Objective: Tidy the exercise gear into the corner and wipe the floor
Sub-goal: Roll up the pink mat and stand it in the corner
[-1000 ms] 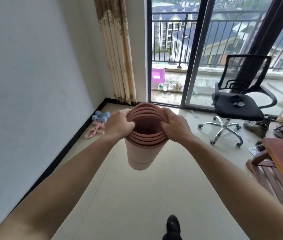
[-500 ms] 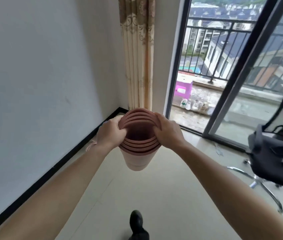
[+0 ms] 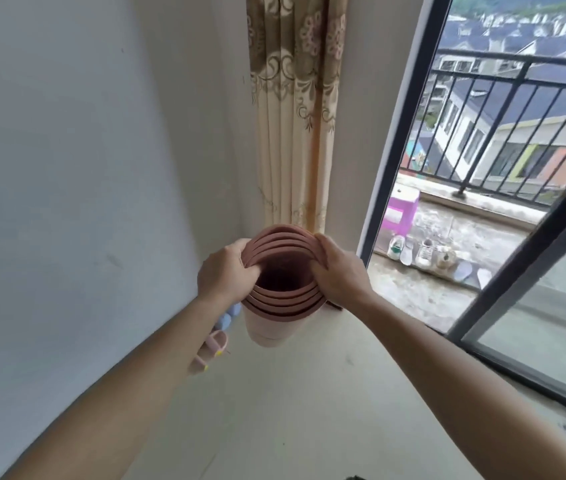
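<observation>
A rolled pink exercise mat (image 3: 276,327) hangs upright in front of me, its spiral open end facing up. My left hand (image 3: 224,277) grips the left rim with fingers hooked inside. My right hand (image 3: 338,271) clamps the right rim the same way. The mat is held above the floor, close to the room's corner. On the floor by the wall, partly hidden behind my left forearm, lie blue dumbbells (image 3: 227,318) and a pink skipping rope (image 3: 210,348).
A white wall (image 3: 77,202) runs along the left. A beige patterned curtain (image 3: 295,109) hangs in the corner. To the right is a dark-framed glass door (image 3: 395,140) onto a balcony with shoes (image 3: 423,252) and a purple box (image 3: 402,211). Pale floor tiles (image 3: 292,403) lie below.
I have walked closer to the corner and the view has swung left; the office chair has left the view. Both hands keep the same grip on the mat.
</observation>
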